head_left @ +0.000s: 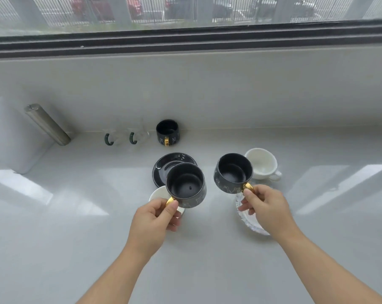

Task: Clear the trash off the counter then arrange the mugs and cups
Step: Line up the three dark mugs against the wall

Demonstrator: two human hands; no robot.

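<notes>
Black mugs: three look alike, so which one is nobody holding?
The black mug by the back wall, standing on the counter. The left hand and right hand lift the others by their gold handles.

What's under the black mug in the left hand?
Below the black mug in the left hand: a white cup and black saucer, both partly covered; the cup's inside is hidden.

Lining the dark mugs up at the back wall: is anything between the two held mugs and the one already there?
Only the black saucer, low beneath the left hand's mug; the right hand's mug has bare counter ahead.
</notes>
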